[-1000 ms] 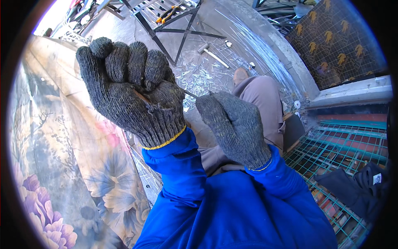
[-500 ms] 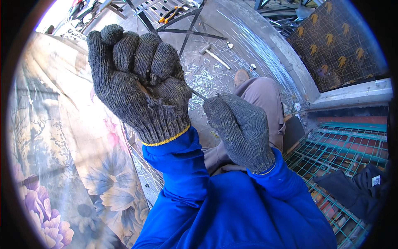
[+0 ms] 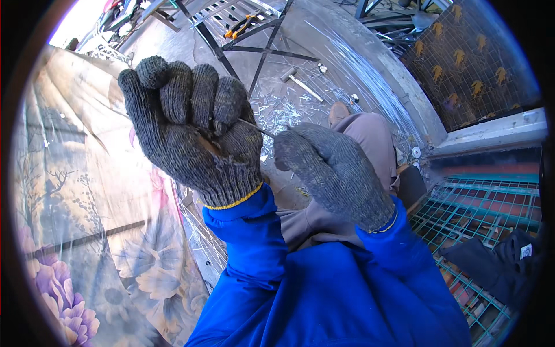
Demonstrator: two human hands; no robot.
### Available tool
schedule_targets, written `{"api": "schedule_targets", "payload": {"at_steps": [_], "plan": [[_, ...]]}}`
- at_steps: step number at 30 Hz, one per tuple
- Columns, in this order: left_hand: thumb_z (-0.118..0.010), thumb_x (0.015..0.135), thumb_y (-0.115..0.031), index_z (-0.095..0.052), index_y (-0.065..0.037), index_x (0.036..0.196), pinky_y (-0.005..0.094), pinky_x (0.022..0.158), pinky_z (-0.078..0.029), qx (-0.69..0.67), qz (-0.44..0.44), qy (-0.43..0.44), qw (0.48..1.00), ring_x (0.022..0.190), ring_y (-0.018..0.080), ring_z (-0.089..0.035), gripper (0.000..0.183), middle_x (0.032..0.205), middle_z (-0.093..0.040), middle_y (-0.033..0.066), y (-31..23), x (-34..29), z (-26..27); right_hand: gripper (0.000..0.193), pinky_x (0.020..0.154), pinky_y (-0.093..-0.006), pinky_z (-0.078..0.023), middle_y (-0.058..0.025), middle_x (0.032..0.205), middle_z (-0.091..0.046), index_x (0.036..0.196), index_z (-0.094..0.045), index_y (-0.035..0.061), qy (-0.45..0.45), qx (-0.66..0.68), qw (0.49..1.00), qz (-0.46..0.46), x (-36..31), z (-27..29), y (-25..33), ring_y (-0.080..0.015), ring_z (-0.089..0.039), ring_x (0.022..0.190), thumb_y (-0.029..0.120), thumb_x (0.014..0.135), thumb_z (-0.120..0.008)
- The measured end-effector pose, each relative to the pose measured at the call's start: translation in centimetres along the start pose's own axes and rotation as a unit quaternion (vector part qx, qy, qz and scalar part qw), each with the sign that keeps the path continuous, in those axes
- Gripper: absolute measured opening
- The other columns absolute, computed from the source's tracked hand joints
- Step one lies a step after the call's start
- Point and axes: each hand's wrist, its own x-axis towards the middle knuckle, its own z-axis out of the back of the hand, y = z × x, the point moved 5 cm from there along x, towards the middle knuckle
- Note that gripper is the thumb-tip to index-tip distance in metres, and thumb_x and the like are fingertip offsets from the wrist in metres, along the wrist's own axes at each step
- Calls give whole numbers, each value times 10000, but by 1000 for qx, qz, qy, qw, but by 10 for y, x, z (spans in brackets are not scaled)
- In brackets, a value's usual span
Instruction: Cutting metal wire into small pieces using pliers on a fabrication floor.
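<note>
Rod (thin) between both hands

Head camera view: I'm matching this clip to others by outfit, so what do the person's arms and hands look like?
The left hand and right hand wear dark grey knitted gloves, with yellow edging at the cuffs. The left glove has a frayed patch on its palm side. Both arms have long, bright blue sleeves reaching the gloves.
</note>
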Motion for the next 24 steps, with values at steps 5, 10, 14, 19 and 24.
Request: {"api": "schedule_targets", "payload": {"at_steps": [5, 10, 14, 19, 24], "plan": [[-457, 1016, -249, -568, -49, 883, 231, 454, -300, 1, -3, -49, 999, 473, 69, -304, 265, 568, -355, -51, 2, -5, 2, 231, 646, -375, -522, -190, 836, -671, 964, -666, -17, 19, -40, 999, 13, 6, -5, 8, -325, -691, 765, 205, 971, -601], [-445, 1020, -232, -535, -70, 862, 232, 463, -311, -61, 46, -9, 997, 491, 76, -324, 243, 581, -363, -50, 10, 2, 9, 232, 649, -383, -522, -180, 825, -675, 949, -671, -28, -7, 40, 995, -96, 2, -2, 5, -307, -693, 748, 192, 971, -602], [-430, 1027, -240, -511, -90, 840, 234, 446, -311, -77, 40, 14, 996, 495, 86, -343, 253, 593, -376, -47, 6, 3, 6, 229, 651, -384, -523, -174, 807, -673, 951, -676, -21, -12, -28, 999, 26, 6, 1, 17, -305, -690, 738, 193, 974, -598], [-407, 1038, -273, -517, -105, 821, 230, 428, -307, -27, 77, 71, 994, 481, 78, -342, 296, 588, -379, -48, 9, 3, -3, 245, 641, -381, -525, -172, 810, -681, 990, -684, -10, 39, -67, 997, -7, 4, 4, 16, -299, -694, 737, 222, 972, -607], [-404, 1040, -312, -524, -120, 823, 236, 422, -299, -11, 56, 38, 998, 465, 77, -332, 313, 575, -380, -51, 9, 2, 0, 216, 697, -351, -542, -176, 943, -675, 1068, -663, -17, 18, -13, 998, -62, -5, -1, 6, -282, -692, 826, 148, 931, -642]]}}
